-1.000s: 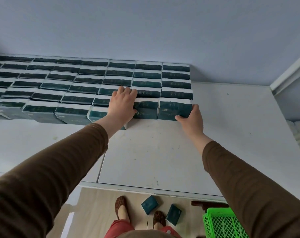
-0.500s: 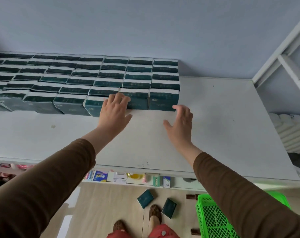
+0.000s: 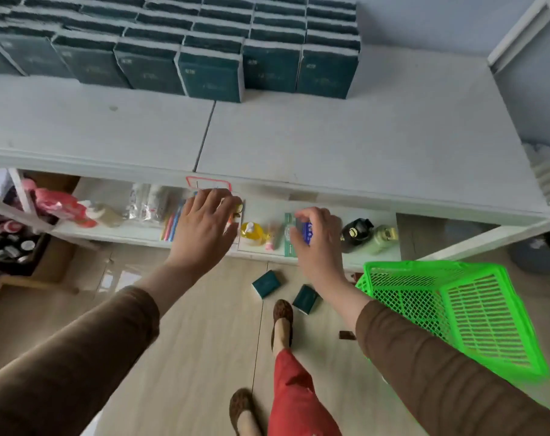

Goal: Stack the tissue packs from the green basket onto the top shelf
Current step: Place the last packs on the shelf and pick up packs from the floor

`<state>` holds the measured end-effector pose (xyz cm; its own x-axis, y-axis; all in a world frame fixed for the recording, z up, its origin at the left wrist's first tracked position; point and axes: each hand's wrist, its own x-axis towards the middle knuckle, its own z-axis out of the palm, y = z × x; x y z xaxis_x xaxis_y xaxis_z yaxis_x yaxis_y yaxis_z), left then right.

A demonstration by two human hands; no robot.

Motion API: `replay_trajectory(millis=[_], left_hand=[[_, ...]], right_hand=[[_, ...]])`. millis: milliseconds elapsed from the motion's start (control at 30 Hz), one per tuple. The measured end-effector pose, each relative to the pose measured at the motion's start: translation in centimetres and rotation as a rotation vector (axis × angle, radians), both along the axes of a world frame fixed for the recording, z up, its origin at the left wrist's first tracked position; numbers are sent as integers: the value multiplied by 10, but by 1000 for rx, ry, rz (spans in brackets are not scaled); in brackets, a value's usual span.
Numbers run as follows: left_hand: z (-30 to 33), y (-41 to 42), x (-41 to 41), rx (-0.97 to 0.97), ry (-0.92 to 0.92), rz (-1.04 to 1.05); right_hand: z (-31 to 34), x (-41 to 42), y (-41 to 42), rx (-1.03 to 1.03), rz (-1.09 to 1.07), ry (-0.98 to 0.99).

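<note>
Green basket (image 3: 475, 313) looks empty, both hands, left (image 3: 204, 228) and right (image 3: 317, 243), now off the shelf stack (image 3: 210, 73), fingers loose, holding nothing; two fallen tissue packs (image 3: 267, 283) left of basket.

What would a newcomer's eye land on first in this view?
Probably the rows of dark green tissue packs filling the back of the white top shelf, then the bright green basket at lower right. Two stray packs lie on the floor below both empty hands, left hand and right hand.
</note>
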<state>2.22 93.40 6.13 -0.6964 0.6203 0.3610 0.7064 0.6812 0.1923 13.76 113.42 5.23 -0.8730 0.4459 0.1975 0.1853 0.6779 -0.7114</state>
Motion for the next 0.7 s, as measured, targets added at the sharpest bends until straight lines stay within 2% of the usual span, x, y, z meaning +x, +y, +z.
replay_trajectory(millis=[100, 233, 367, 533, 700], left_hand=[[-66, -29, 45, -67, -155, 7], [-171, -47, 88, -199, -364, 28], [-291, -46, 109, -279, -530, 87], [-450, -33, 115, -256, -722, 232], [-582, -12, 102, -155, -766, 353]], right_hand=[[-68, 33, -19, -105, -32, -177], [-171, 60, -26, -140, -60, -465], [-292, 80, -23, -245, -119, -639], [-452, 102, -4, -397, -297, -789], [-584, 98, 29, -467, -501, -861]])
